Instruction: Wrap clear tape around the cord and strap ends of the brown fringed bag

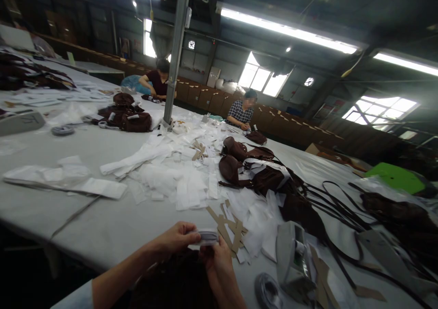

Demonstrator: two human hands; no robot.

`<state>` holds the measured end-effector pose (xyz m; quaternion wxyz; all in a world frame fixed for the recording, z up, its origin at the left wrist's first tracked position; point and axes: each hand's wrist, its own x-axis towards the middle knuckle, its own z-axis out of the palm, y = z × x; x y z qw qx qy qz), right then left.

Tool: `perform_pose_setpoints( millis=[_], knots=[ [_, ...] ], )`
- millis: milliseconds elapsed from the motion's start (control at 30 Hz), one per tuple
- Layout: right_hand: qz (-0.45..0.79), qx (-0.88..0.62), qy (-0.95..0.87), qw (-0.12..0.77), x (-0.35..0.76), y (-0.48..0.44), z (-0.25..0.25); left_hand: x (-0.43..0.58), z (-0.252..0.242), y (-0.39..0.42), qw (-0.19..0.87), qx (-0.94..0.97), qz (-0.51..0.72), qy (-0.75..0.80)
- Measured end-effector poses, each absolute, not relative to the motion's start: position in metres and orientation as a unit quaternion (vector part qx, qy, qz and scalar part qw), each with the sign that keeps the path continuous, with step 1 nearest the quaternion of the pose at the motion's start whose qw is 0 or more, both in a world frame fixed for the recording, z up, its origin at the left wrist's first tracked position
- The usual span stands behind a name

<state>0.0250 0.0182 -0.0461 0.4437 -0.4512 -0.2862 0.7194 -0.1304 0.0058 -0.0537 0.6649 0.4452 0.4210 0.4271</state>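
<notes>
Just past the near table edge, both my hands are raised and hold one small object between them. It is a small whitish, partly clear band or packet (208, 237) with a grey stripe; its exact kind I cannot make out. My left hand (179, 237) pinches its left end between thumb and fingers. My right hand (217, 256) grips the right end, with its fingers partly hidden. Below them a dark brown bag (174, 284) lies in shadow against the table's near edge, mostly hidden by my forearms.
White paper scraps (171, 177) and brown card strips (231, 227) litter the table (130, 229). Brown leather bags (260, 172) with long straps lie to the right. Nearby are a grey dispenser (294, 254) and a grey coil (268, 290). Two people (241, 110) work across the table, near a metal post (176, 49).
</notes>
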Motion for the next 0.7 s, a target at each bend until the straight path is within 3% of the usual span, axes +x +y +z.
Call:
perform_pose_setpoints(
  millis=[200, 367, 700],
  knots=[
    [0.794, -0.401, -0.190, 0.415, 0.020, 0.010, -0.044, -0.117, -0.062, 0.001, 0.712, 0.341, 0.474, 0.389],
    [0.815, -0.384, -0.206, 0.383, 0.022, 0.007, -0.052, -0.108, -0.055, -0.003, 0.655, 0.376, 0.514, 0.407],
    [0.818, -0.348, -0.102, 0.447, 0.020, 0.004, -0.078, -0.101, -0.064, -0.004, 0.600, 0.427, 0.531, 0.420]
  ],
)
